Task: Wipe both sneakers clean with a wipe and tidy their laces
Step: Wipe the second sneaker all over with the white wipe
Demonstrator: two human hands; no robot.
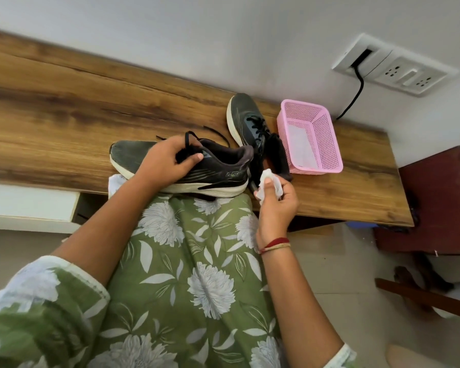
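Observation:
A dark grey sneaker with a white sole (218, 172) lies across the near edge of the wooden table (64, 115), toe to the left. My left hand (170, 160) grips it over the lacing area, and black laces stick up past my fingers. My right hand (275, 197) pinches a crumpled white wipe (268, 180) just right of that sneaker's heel, apart from it. The second dark sneaker (246, 116) stands behind, toe towards the wall, its laces tied loosely.
A pink mesh basket (327, 144) with a white sheet inside stands right of the second sneaker. On the wall above are a socket plate (393, 65) and a black cable. A dark red cabinet (441, 197) stands at the right.

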